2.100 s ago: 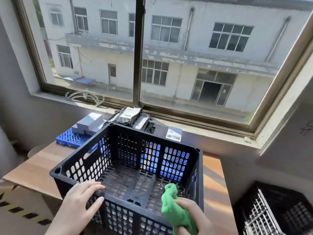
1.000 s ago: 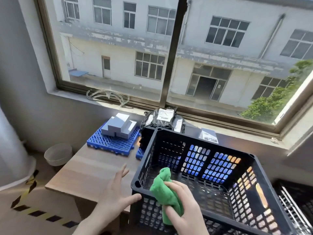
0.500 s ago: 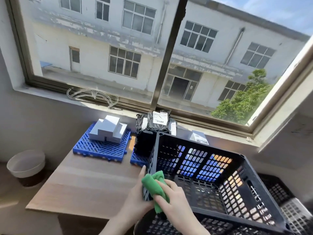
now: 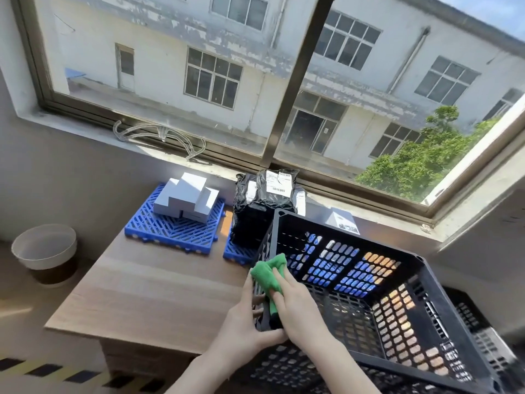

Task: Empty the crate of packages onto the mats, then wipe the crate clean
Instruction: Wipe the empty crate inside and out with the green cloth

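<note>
A right hand (image 4: 295,311) clutches a green cloth (image 4: 268,273) against the empty black crate's (image 4: 420,282) left wall; the left hand (image 4: 244,322) seemingly clasps that wall from outside; packages (image 4: 272,191) sit on blue mats (image 4: 170,231) behind.

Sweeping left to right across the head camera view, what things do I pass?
Pale bin → white boxes on a blue mat → black packages → black crate → second crate on the floor.
</note>
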